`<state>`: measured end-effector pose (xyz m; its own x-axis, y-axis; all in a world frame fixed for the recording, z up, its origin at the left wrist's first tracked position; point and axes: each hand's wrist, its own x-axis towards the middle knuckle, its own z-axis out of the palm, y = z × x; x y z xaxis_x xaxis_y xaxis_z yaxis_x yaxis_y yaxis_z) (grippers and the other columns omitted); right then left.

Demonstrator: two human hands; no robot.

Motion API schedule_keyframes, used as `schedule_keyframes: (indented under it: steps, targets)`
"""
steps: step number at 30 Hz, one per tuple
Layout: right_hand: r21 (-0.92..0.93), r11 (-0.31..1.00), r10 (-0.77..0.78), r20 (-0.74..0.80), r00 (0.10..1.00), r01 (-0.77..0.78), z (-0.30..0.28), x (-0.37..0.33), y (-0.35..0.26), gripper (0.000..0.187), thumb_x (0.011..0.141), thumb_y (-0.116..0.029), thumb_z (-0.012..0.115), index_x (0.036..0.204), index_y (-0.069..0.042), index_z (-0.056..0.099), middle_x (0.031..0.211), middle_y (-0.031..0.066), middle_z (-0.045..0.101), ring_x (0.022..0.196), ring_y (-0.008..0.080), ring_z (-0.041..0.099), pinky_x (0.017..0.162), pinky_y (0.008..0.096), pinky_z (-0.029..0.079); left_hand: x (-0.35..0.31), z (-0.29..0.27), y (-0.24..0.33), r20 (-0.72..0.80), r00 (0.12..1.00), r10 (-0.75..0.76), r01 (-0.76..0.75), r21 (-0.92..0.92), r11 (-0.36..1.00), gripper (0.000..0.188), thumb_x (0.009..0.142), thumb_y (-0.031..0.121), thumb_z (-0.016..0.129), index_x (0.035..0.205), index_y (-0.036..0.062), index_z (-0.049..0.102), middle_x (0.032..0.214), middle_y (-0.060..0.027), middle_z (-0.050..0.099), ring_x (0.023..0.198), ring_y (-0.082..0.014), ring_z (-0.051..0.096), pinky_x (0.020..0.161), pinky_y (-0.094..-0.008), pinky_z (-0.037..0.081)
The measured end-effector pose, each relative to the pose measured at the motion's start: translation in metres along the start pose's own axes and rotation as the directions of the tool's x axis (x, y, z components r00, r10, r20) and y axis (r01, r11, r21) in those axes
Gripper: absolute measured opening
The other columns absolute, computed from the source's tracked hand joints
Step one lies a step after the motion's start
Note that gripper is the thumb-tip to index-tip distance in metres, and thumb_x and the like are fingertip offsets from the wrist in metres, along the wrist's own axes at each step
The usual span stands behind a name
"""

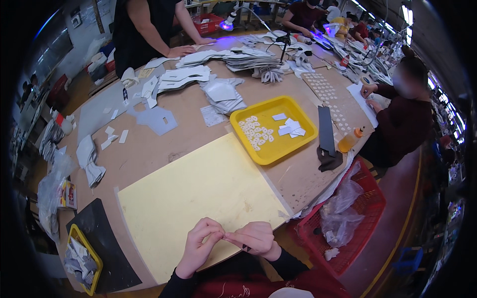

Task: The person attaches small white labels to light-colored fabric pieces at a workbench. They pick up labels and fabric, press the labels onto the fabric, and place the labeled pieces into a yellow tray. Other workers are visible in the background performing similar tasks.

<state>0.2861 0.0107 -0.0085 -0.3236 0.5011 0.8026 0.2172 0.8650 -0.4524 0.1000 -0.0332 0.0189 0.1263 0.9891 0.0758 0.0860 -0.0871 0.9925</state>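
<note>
Over the near edge of the pale yellow sheet, my two hands meet fingertip to fingertip. My left hand is closed in a pinch, thumb against forefinger. Its tips touch those of my right hand, which is also closed with the fingers curled. Whatever lies between the fingertips is too small to make out. A small dark patch shows under the right fingers. Beyond the sheet stands a yellow tray with many small whitish oval pieces on its left side and several white rectangular pieces on its right.
Right of the tray lie a dark grey strip and an orange bottle. A red basket with plastic bags stands at the right edge. Lower left is a yellow bin of scraps. Grey cut stacks and co-workers surround the far side.
</note>
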Motion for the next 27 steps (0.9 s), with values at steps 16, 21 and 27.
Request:
schedule_keyframes:
  steps: [16,21,27]
  targets:
    - [0.158,0.962,0.214,0.076,0.974,-0.223,-0.004,-0.030,0.006,0.016,0.076,-0.004,0.082,0.087,-0.003,0.071,0.073,0.0077,0.070,0.057,0.0206,0.067,0.050,0.0288,0.049,0.001,0.004,-0.005,0.099,0.991,-0.088,0.084,0.047,0.995,0.006,0.085,0.003,0.073,0.090,0.0018,0.072,0.089,-0.0064,0.065,0.087,-0.0178,0.061,0.085,-0.0301,0.047]
    - [0.174,0.961,0.209,0.049,0.977,-0.215,-0.003,-0.033,0.003,0.017,0.077,-0.005,0.082,0.090,-0.003,0.071,0.074,0.0080,0.070,0.058,0.0212,0.066,0.050,0.0296,0.049,-0.001,0.003,-0.006,0.103,0.991,-0.084,0.077,0.072,0.994,0.007,0.085,0.005,0.073,0.091,0.0012,0.072,0.090,-0.0071,0.064,0.087,-0.0183,0.062,0.083,-0.0294,0.048]
    - [0.174,0.958,0.223,0.039,0.974,-0.227,0.001,-0.037,0.000,0.017,0.078,-0.005,0.080,0.092,-0.003,0.071,0.074,0.0080,0.069,0.059,0.0219,0.066,0.051,0.0311,0.049,-0.005,0.004,-0.010,0.093,0.991,-0.093,0.084,0.096,0.992,0.008,0.086,0.005,0.074,0.092,0.0006,0.071,0.090,-0.0077,0.064,0.085,-0.0185,0.063,0.081,-0.0288,0.049]
